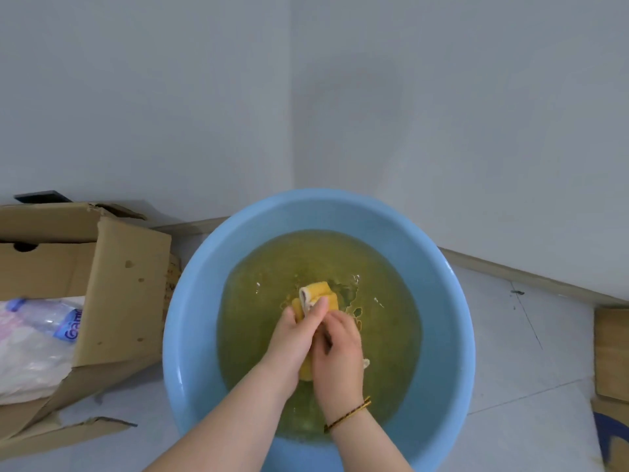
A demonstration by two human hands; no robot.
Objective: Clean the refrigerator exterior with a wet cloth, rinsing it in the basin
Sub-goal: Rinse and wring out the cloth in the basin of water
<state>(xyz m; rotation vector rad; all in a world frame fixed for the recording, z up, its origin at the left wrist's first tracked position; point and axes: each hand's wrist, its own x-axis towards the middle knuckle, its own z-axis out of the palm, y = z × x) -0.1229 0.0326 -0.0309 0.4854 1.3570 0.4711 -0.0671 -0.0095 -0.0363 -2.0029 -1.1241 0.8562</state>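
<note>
Fingers (318, 308) of the left hand (292, 335) are curled round a folded yellow cloth (320, 292), gripping it from the left. Those of the right hand (338, 349) curl over it from the other side, so the two hands meet with the cloth squeezed between them. One folded end of the cloth, with a pale edge, sticks out beyond the fingertips, and another yellow strip shows lower down between the palms. The cloth is held over the middle of a round blue basin (190, 301) of yellowish water (391, 318), which is rippled just beside it; whether the cloth's lower end touches the water cannot be told. A braided bracelet (349, 412) circles the right wrist. The basin stands on a pale tiled floor (510, 352) in a corner of grey wall (170, 97). Just left of the basin lies an open cardboard box (129, 284) holding a plastic bottle (61, 318) with a blue label.
</note>
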